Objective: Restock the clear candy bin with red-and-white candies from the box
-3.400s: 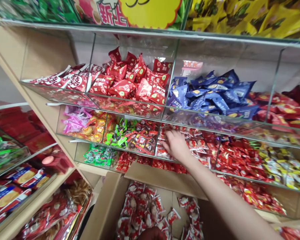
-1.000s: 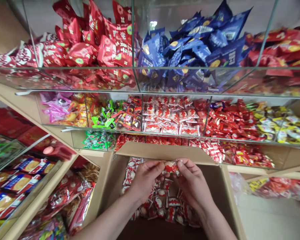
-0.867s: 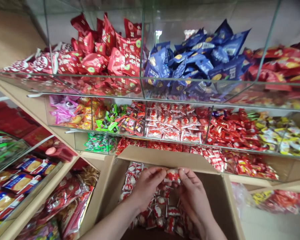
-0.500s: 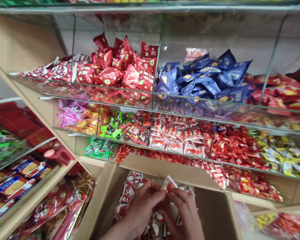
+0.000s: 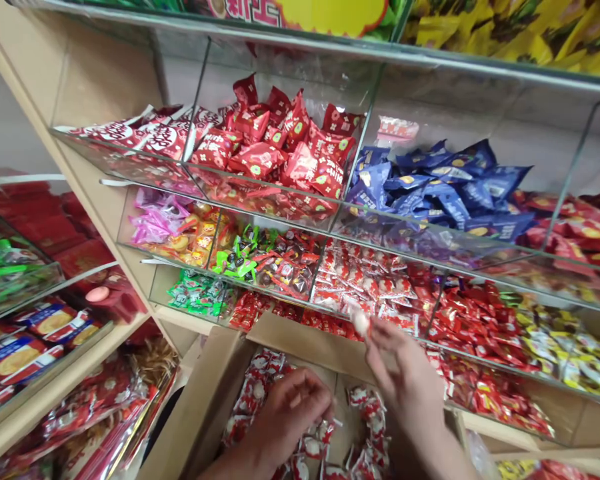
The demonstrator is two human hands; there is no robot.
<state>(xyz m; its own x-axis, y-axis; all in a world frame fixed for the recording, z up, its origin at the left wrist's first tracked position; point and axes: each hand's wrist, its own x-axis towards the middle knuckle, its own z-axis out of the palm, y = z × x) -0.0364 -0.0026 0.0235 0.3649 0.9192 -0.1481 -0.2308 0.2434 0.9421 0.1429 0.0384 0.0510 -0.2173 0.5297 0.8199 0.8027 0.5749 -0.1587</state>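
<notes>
Between the thumb and fingertips of my right hand (image 5: 407, 373) is a small wrapped candy (image 5: 361, 323), blurred, with a pale middle. It is raised over the far flap of an open cardboard box (image 5: 300, 341), in front of a shelf bin of similar red-and-white wrapped candies (image 5: 365, 275). My left hand (image 5: 297, 407) stays inside the box, its fingers curled in toward the thumb. A small pale edge shows at its fingertips, too little to name. Around and below it lie red-and-white wrapped candies (image 5: 370, 423) in joined rows. The box's bare bottom shows between them.
Glass-fronted bins rise behind the box, holding red packets (image 5: 265, 143), blue packets (image 5: 445, 187) and green-wrapped sweets (image 5: 197, 293). Glass edges (image 5: 280, 223) run across just above my right hand. On the left, a wooden side panel (image 5: 85, 193) slants down beside shelves of biscuit packs (image 5: 20, 353).
My right hand has moved up and out of the box, carrying a candy toward the shelf. My left hand remains inside, now apart from the right. The view has shifted slightly.
</notes>
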